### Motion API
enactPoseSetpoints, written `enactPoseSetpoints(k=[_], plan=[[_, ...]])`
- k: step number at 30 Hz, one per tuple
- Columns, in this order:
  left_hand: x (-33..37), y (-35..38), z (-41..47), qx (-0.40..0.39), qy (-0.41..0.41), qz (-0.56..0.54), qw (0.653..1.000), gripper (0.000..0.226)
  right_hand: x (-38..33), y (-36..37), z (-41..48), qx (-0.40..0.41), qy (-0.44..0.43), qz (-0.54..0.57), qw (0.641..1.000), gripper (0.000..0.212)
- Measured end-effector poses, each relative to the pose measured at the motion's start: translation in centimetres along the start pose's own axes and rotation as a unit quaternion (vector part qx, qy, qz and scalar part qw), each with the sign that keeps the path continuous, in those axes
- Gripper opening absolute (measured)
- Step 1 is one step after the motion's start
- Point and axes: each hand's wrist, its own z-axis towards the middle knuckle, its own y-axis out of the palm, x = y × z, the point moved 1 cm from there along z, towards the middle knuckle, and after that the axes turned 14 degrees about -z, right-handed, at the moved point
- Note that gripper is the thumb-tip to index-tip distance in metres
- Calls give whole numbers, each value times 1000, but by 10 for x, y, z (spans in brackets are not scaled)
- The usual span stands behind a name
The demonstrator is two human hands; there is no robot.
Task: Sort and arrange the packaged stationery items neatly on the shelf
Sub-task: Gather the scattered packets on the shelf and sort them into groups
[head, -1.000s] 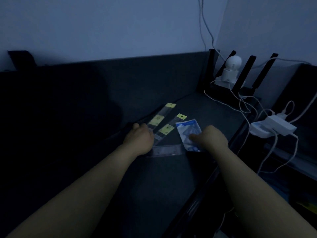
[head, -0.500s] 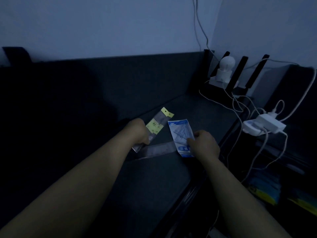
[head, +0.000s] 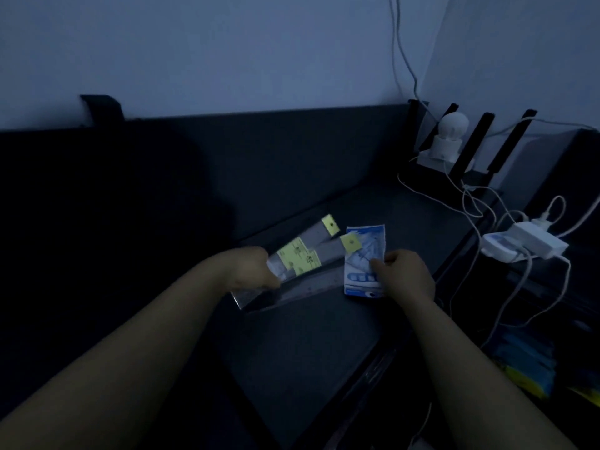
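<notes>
The scene is dim. My left hand (head: 255, 269) grips two long clear packets with yellow labels (head: 302, 254), lifted and fanned above the dark shelf top (head: 308, 345). A third clear strip packet (head: 305, 292) lies flat on the shelf below them. My right hand (head: 402, 277) pinches the lower right part of a blue-and-white packet (head: 363, 254), which stands just right of the yellow-tagged packets.
At the back right stand a router with black antennas (head: 480, 141) and a small white camera (head: 449, 138). White cables (head: 467, 203) trail to a white power adapter (head: 532, 245) at the right. Blue and yellow items (head: 526, 368) lie lower right, beyond the shelf edge.
My left hand has lifted the yellow-labelled packets off the shelf and gathered them. My right hand has taken hold of the blue packet and raised it.
</notes>
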Motion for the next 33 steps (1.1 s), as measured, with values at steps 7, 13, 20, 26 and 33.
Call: enactPoseSetpoints(k=[7, 13, 20, 26, 33], plan=[[6, 25, -25, 82, -15, 92, 992, 42, -8, -2, -22, -15, 4, 55, 998, 22], [-11, 25, -38, 82, -11, -3, 997, 42, -22, -5, -50, -78, 5, 124, 989, 23], [-48, 6, -77, 136, -6, -164, 977, 31, -55, -6, -95, -145, -28, 222, 964, 16], [-79, -14, -140, 163, -15, -205, 965, 29, -101, -5, -153, -165, -71, 282, 943, 18], [-118, -40, -242, 220, -40, -234, 946, 29, -162, 0, -242, -199, -129, 333, 913, 13]])
